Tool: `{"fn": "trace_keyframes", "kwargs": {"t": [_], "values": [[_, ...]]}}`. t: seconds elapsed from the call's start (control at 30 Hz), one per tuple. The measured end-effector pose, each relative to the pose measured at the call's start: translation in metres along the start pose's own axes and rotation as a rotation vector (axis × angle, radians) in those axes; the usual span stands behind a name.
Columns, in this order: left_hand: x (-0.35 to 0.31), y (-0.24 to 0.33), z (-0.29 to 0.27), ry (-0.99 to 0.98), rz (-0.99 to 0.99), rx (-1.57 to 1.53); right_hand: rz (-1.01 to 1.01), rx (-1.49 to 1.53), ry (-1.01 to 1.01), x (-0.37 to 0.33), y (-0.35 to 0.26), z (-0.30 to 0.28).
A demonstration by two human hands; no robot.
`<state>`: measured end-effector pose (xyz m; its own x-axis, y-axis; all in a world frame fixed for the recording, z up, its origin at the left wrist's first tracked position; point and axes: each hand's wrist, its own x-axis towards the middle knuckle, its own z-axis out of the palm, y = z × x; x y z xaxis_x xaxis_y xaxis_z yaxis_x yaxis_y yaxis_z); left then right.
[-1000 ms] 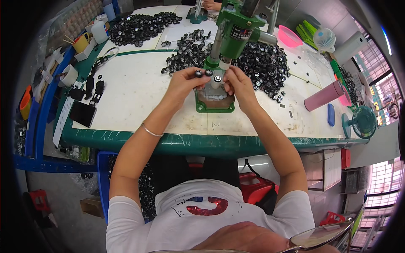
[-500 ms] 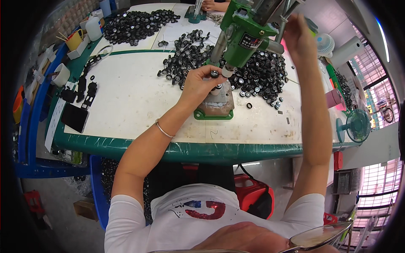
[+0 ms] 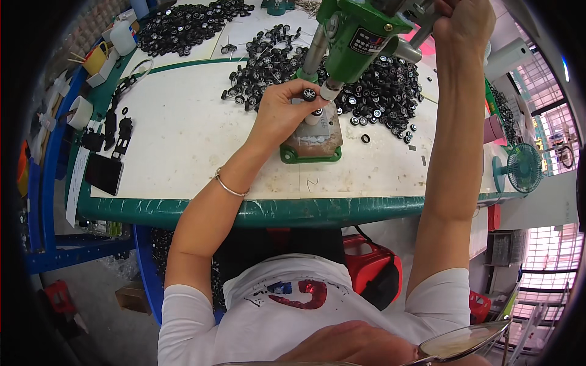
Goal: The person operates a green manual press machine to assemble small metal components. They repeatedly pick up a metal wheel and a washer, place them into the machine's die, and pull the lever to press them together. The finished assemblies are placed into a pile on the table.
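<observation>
My left hand [image 3: 282,113] pinches a small black toy wheel [image 3: 309,94] with a silver hub between thumb and fingers. Just under those fingers, a second wheel [image 3: 317,112] sits on a pale post on the metal base [image 3: 312,148] of a green hand press [image 3: 357,43]. The press's white-tipped ram [image 3: 329,91] is right beside my fingertips. Up at the top right, my right hand [image 3: 465,23] is closed round the press's lever [image 3: 427,27]. Whether the pinched wheel is joined to an axle is hidden by my fingers.
Black wheels [image 3: 381,97] lie heaped around and behind the press; another heap [image 3: 183,27] stands at the far left. A phone [image 3: 104,174], black plastic parts [image 3: 124,137] and a white cup [image 3: 80,113] lie along the left edge. A small fan [image 3: 524,168] stands at the right.
My right hand has moved up and right and now grips the lever. My left hand still holds the wheel by the ram. The view has shifted slightly; another person's hand at the top has left it.
</observation>
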<state>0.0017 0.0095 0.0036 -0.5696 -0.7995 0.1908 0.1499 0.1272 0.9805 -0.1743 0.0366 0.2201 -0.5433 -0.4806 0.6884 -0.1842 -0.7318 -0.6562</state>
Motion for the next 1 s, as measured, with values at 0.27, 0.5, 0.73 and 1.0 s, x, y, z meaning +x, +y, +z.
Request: {"fn": "trace_keyframes", "kwargs": {"t": [0.27,0.5,0.73,1.0], "values": [[0.002,-0.004,0.004,0.002,0.001,-0.035,0.247,0.690,-0.171,-0.005,-0.005,-0.025],[-0.001,-0.003,0.004,0.004,0.041,-0.015,-0.314,0.120,-0.147,-0.043,-0.020,-0.022],[-0.004,-0.010,0.006,-0.034,0.024,-0.056,-0.286,0.103,-0.066,-0.049,-0.018,-0.006],[-0.002,-0.008,-0.001,0.028,-0.005,-0.393,0.267,0.209,-0.274,0.040,0.049,-0.034]]}}
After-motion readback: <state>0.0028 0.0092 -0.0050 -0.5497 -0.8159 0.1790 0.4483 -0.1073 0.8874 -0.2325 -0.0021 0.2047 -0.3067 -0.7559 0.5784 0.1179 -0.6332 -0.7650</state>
